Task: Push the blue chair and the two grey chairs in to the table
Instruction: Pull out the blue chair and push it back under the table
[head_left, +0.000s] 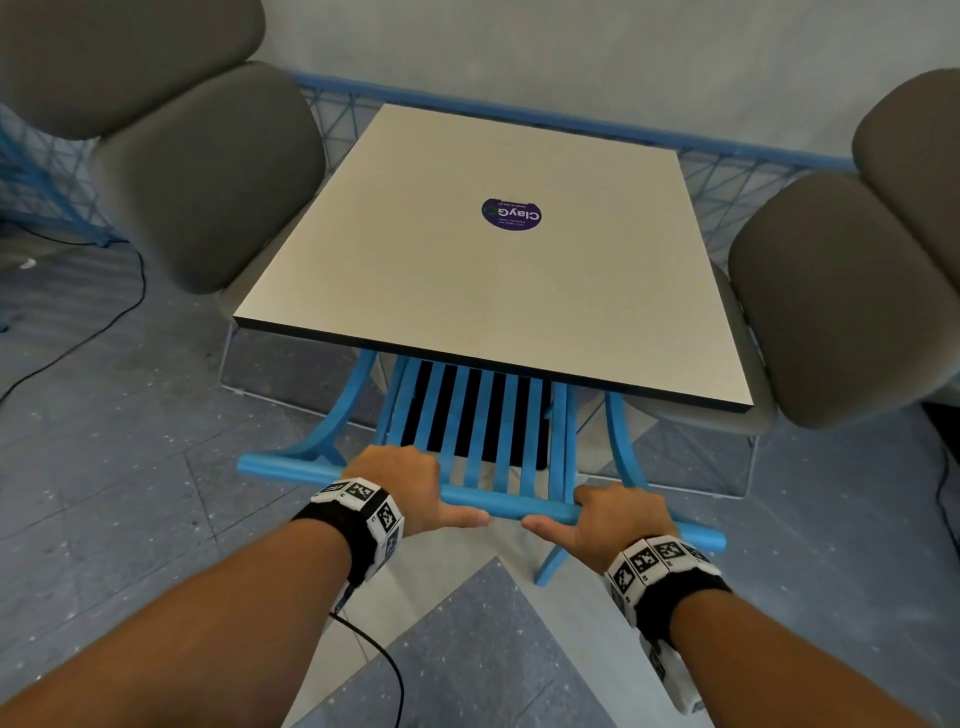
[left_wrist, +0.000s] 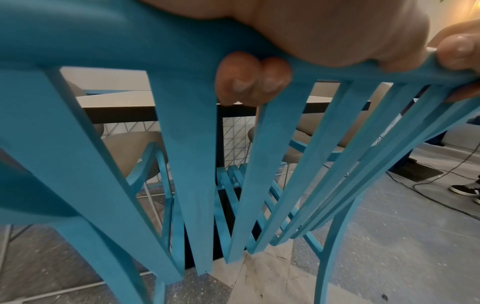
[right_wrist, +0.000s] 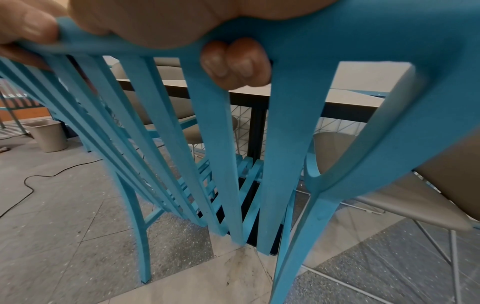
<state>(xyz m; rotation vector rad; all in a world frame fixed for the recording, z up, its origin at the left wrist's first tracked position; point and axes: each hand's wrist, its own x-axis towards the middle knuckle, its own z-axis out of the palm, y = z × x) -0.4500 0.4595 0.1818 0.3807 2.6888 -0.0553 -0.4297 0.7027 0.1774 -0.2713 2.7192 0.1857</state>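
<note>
My left hand (head_left: 402, 480) and right hand (head_left: 618, 517) both grip the blue chair (head_left: 483, 431) by its top rail — seat partly under the table (head_left: 363, 249). I should push evenly, straight in — legs clear of the grey chairs (head_left: 208, 171).

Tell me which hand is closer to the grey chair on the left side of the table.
Left. The left hand grips the blue chair top rail on the side toward that grey chair; the right hand grips the same rail farther along, toward the other grey chair.
</note>
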